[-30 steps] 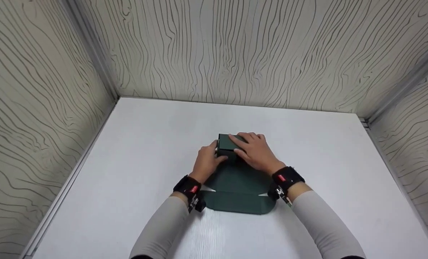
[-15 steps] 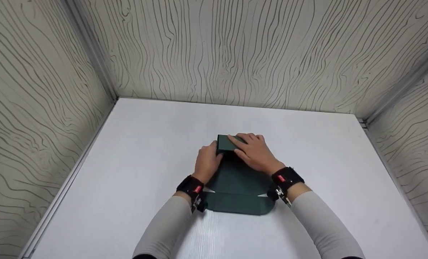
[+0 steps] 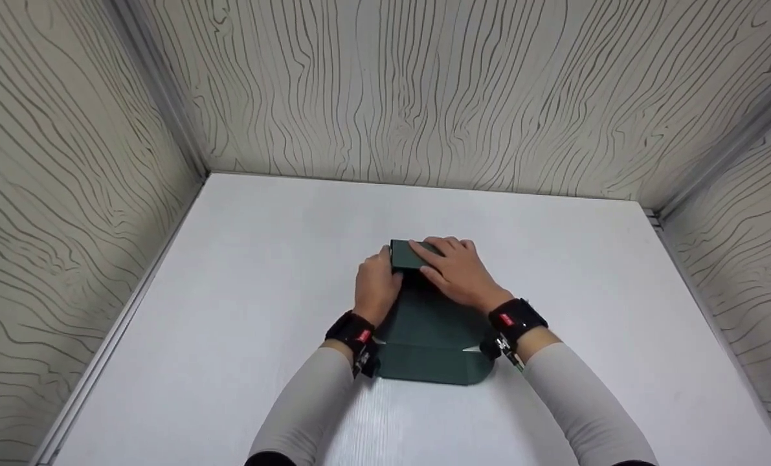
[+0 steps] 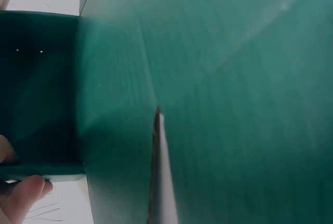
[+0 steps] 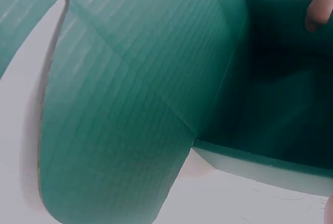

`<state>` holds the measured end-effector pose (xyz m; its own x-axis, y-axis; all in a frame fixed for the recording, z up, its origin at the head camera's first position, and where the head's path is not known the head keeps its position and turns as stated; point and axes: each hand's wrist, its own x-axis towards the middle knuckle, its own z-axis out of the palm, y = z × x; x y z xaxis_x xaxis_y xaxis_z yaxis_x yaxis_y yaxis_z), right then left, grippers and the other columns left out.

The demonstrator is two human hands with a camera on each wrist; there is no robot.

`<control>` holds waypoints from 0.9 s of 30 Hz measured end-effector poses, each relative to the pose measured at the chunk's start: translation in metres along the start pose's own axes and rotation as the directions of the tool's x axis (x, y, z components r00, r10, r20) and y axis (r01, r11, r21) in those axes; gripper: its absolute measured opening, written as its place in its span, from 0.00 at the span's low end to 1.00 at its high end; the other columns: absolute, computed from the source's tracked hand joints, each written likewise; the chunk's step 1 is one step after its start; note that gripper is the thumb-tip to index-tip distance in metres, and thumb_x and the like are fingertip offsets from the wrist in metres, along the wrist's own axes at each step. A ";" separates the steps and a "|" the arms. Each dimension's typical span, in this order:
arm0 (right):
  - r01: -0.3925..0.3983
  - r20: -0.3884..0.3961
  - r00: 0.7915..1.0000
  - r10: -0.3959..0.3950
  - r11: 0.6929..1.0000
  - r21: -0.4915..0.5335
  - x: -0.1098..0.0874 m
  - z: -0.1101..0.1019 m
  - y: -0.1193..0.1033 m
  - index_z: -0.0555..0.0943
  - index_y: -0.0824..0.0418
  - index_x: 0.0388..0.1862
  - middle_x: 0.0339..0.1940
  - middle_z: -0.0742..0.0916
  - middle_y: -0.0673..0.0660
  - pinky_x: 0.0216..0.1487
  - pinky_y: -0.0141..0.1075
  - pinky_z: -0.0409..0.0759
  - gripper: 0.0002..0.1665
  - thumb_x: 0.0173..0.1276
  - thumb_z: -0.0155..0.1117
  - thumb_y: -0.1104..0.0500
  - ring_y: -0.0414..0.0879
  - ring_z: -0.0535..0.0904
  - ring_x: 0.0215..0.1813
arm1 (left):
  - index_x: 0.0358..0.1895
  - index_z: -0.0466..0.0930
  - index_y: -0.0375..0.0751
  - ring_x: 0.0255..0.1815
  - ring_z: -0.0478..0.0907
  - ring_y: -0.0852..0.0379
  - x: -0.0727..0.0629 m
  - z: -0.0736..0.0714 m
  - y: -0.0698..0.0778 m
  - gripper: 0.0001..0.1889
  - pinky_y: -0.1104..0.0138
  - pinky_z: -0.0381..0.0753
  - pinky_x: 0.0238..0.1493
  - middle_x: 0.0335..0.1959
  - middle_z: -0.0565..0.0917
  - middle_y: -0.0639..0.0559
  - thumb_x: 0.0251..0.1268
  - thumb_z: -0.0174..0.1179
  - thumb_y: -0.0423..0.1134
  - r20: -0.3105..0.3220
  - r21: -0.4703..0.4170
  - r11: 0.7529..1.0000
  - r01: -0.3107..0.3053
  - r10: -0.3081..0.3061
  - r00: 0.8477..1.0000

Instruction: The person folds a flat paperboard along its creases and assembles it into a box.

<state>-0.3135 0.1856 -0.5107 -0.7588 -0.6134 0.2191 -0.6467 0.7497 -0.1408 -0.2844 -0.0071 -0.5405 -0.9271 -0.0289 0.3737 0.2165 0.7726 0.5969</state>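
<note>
A dark green cardboard box (image 3: 406,254) stands on the table with its opening toward me. Its lid panel (image 3: 430,320) lies flat in front, ending in a flap (image 3: 424,364) with rounded corners. My left hand (image 3: 376,285) pinches the left wall; the right wrist view shows a fingertip (image 5: 312,23) bent over that wall into the dark interior (image 5: 291,104). Across the top right of the box lies my right hand (image 3: 463,275), index finger stretched along the top face, thumb at the near edge, other fingers over the far edge. Those far fingertips are hidden.
The white table (image 3: 262,259) extends around the box on every side. Wood-grain patterned panels (image 3: 385,90) enclose it at the back and sides, with grey metal posts at the corners. Both wrists carry black straps with small cameras (image 3: 367,359).
My left wrist has shifted right, and the left thumb has drawn back from the opening to the left wall. A dark strip under the top face is gone from sight. The right hand stays put.
</note>
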 end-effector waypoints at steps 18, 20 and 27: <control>0.010 -0.033 0.999 -0.010 1.000 -0.013 -0.003 0.002 0.001 0.62 0.40 0.77 0.69 0.76 0.57 0.61 0.57 0.68 0.30 0.78 0.47 0.42 0.55 0.73 0.67 | 0.47 0.80 0.35 0.39 0.88 0.48 0.003 0.009 -0.001 0.09 0.59 0.87 0.37 0.36 0.89 0.41 0.68 0.59 0.34 -0.017 0.034 0.999 -0.029 0.030 0.999; 0.011 -0.036 0.999 -0.011 1.000 -0.012 -0.003 0.003 0.001 0.63 0.40 0.77 0.69 0.77 0.57 0.61 0.57 0.68 0.30 0.78 0.48 0.42 0.55 0.73 0.66 | 0.46 0.79 0.35 0.38 0.88 0.48 0.002 0.011 -0.001 0.07 0.59 0.87 0.35 0.35 0.88 0.41 0.68 0.59 0.33 -0.029 0.043 0.999 -0.028 0.029 0.999; 0.020 -0.043 0.999 -0.020 1.000 -0.004 -0.002 0.000 0.000 0.63 0.40 0.77 0.69 0.77 0.57 0.61 0.57 0.68 0.30 0.78 0.48 0.42 0.55 0.73 0.67 | 0.43 0.79 0.36 0.34 0.88 0.47 0.003 0.014 0.000 0.06 0.59 0.86 0.32 0.31 0.88 0.41 0.64 0.58 0.30 -0.090 0.069 0.997 -0.019 0.025 0.996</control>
<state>-0.3124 0.1868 -0.5112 -0.7418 -0.6169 0.2629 -0.6611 0.7385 -0.1323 -0.2911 0.0015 -0.5495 -0.8901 -0.0662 0.4509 0.2124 0.8151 0.5390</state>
